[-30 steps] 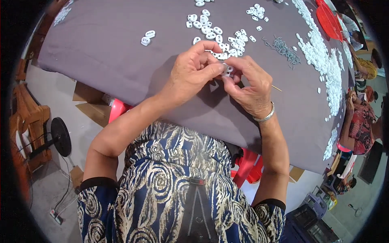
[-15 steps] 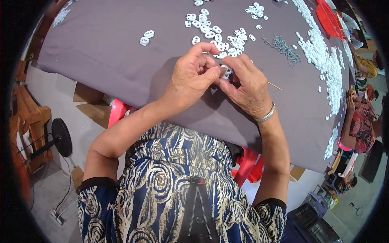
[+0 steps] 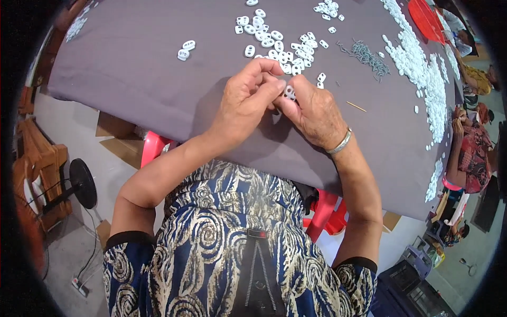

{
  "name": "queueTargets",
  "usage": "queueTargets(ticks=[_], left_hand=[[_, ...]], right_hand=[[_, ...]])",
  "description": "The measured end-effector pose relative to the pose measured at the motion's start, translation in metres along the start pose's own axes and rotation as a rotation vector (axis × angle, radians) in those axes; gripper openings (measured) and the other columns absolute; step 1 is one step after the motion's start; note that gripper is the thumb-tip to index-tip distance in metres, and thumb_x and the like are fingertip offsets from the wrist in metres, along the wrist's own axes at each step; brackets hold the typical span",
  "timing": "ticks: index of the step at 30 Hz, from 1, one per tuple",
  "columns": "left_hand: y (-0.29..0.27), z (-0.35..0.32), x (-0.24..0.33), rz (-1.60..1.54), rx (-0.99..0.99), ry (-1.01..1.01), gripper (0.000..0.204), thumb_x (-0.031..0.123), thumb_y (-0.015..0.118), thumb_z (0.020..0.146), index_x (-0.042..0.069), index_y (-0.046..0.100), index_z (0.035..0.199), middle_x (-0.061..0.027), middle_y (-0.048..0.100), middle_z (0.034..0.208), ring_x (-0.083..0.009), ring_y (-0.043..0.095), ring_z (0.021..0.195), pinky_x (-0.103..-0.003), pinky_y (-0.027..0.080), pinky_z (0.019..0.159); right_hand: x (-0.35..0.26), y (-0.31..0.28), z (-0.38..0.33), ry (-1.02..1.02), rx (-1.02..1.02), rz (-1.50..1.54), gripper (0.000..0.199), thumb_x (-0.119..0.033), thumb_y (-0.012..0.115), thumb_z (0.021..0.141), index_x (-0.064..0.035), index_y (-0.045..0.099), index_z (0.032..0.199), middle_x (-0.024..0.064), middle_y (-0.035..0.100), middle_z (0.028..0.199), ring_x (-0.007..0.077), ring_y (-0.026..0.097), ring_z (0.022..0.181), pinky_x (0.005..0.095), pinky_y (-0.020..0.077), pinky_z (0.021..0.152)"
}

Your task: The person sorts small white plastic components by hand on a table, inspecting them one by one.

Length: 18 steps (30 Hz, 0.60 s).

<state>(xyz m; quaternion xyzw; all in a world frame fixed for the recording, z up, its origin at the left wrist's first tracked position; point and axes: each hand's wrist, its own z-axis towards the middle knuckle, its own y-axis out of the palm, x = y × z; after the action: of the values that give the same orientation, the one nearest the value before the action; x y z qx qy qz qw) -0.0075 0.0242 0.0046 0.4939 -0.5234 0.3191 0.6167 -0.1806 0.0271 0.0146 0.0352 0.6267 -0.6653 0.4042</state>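
Observation:
Pinched between the thumb and fingers of my right hand [image 3: 315, 112] is a small white two-holed plastic cord lock [image 3: 289, 93]. My left hand [image 3: 248, 99] meets it from the left, its thumb tip against the piece and its fingers curled; whatever lies inside that grip is hidden. Just beyond my hands lies a loose group of white cord lock parts [image 3: 275, 45], some oval, some squarer, with two holes each. Two more white pieces [image 3: 321, 80] rest right of my right fingertips. A pile of small grey springs [image 3: 369, 59] lies farther right.
A thin wooden stick [image 3: 356, 106] lies on the grey cloth-covered table [image 3: 137, 68]. Two oval pieces [image 3: 186, 50] sit apart at left. Heaps of white pieces [image 3: 422, 74] run along the right side, near a red basket [image 3: 425, 21]. Another person [image 3: 472, 153] is at far right.
Both hands have shifted slightly left, still together around the white cord lock. The two white pieces beside my right fingers are now uncovered. The whole view has shifted a little.

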Motion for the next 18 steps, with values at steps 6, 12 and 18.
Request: queueTargets(ticks=[6, 12, 18], left_hand=[[0.025, -0.011, 0.009, -0.141, 0.061, 0.138, 0.046, 0.033, 0.033, 0.098, -0.005, 0.053, 0.116, -0.0147, 0.06, 0.108, -0.0208, 0.056, 0.104, -0.032, 0.041, 0.095], [0.043, -0.005, 0.005, -0.185, 0.179, 0.093, 0.047, 0.036, 0.028, 0.102, -0.001, 0.056, 0.094, -0.0132, 0.06, 0.089, -0.0202, 0.059, 0.087, -0.033, 0.047, 0.086], [0.052, 0.005, -0.001, -0.467, 0.344, 0.007, 0.05, 0.036, 0.033, 0.102, -0.003, 0.058, 0.083, -0.0119, 0.06, 0.077, -0.0182, 0.059, 0.073, -0.031, 0.049, 0.075]], right_hand=[[-0.017, 0.002, -0.004, -0.107, 0.014, 0.079, 0.026, -0.019, 0.063, 0.087, -0.0016, 0.054, 0.103, 0.0176, 0.06, 0.079, 0.0378, 0.061, 0.072, 0.0422, 0.0496, 0.063], [-0.017, 0.015, -0.006, -0.137, 0.149, 0.083, 0.036, -0.016, 0.057, 0.088, 0.0028, 0.052, 0.118, 0.0196, 0.063, 0.094, 0.0399, 0.063, 0.082, 0.0424, 0.0518, 0.073], [-0.017, 0.015, -0.003, -0.057, 0.101, 0.048, 0.026, -0.014, 0.058, 0.088, 0.0015, 0.051, 0.108, 0.0207, 0.063, 0.088, 0.041, 0.062, 0.079, 0.0446, 0.0511, 0.07]])
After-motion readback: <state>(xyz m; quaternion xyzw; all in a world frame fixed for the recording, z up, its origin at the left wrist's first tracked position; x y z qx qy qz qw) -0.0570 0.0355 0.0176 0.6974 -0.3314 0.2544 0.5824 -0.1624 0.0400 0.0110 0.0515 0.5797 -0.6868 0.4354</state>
